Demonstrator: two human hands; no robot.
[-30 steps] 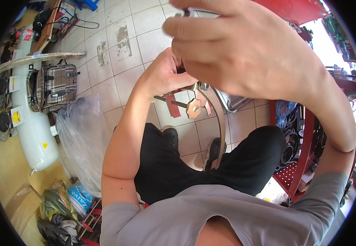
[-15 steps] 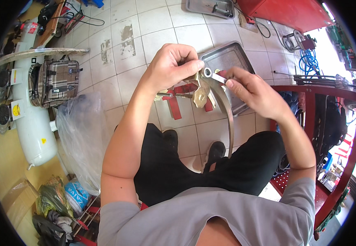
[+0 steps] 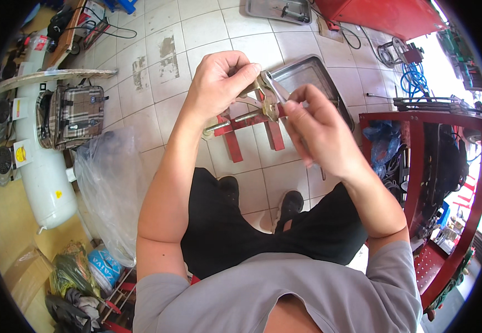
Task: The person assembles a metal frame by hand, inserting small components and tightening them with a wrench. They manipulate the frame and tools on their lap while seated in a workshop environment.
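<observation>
My left hand (image 3: pixel 221 83) is closed, thumb and fingers pinched at the upper end of a brass-coloured metal bracket assembly (image 3: pixel 272 108). Its fingertips are partly hidden. A silver wrench (image 3: pixel 277 89) slants across the assembly, its ring end at the top beside my left thumb. Around the wrench's lower end my right hand (image 3: pixel 323 127) is closed, slightly blurred. A threaded rod (image 3: pixel 218 127) sticks out to the left of the assembly. Below it stands a red metal stand (image 3: pixel 231 145). The long curved metal strip is mostly hidden behind my right hand.
A grey metal tray (image 3: pixel 313 69) lies on the tiled floor beyond my right hand, and another tray (image 3: pixel 274 10) lies farther off. To the right stands a red metal rack (image 3: pixel 413 161). On the left are a plaid bag (image 3: pixel 80 114), a white tank (image 3: pixel 49 188) and clear plastic sheeting (image 3: pixel 110 183).
The wrench has swung to a steeper slant, its ring end moving left and up. My right hand has moved lower and nearer. My left hand and the assembly have shifted slightly left.
</observation>
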